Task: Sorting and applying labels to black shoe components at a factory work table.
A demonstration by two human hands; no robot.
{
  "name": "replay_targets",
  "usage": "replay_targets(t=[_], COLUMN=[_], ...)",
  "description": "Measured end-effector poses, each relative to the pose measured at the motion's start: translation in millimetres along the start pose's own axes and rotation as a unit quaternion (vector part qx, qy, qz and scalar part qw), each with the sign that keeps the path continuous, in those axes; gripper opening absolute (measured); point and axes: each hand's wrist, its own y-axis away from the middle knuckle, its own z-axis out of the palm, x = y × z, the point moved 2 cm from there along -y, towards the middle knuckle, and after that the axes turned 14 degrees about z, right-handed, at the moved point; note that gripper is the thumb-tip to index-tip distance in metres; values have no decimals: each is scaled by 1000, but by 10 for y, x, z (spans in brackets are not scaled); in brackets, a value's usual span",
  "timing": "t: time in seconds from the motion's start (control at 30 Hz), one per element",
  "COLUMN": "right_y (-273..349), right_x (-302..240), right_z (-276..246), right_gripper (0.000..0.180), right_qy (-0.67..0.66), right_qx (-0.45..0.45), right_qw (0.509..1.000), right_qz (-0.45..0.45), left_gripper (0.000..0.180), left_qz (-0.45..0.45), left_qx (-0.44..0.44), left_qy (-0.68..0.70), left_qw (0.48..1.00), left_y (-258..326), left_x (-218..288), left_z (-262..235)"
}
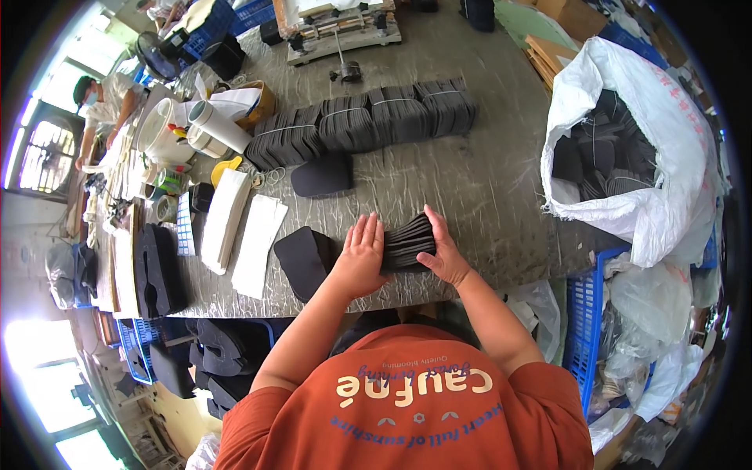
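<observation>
A small stack of thin black foam pads (408, 244) stands on edge near the table's front edge, squeezed between my two hands. My left hand (361, 252) presses along its left end with the fingers straight and close together. At the other end my right hand (445, 252) grips the pads, fingers along the far side and thumb across the near side. Just left of my left hand lies a larger pile of black pads (305, 262). Beyond it is another small black pile (323, 175). Farther back, several tied bundles of dark pads (348, 125) form a row.
A white woven sack (583, 86) holding dark pads stands at the right, by a blue crate (583, 329). White paper strips (259, 244) lie to the left, near tubs and a white roll (218, 125). A metal fixture (345, 35) sits at the back. Another person (117, 102) works far left.
</observation>
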Motion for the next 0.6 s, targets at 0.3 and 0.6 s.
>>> replay_targets(t=[0.3, 0.6], right_y=[44, 195], right_x=[113, -76], right_z=[9, -68], right_gripper=[107, 99], right_qy=[-80, 5], right_qx=[-1, 109], right_qw=[996, 994], right_qz=[32, -22], left_gripper=[102, 96], left_qz=[11, -16], left_qx=[43, 63], left_qy=[33, 140], left_qw=[998, 988], left_y=[-21, -92], left_x=[50, -2], left_z=[111, 46])
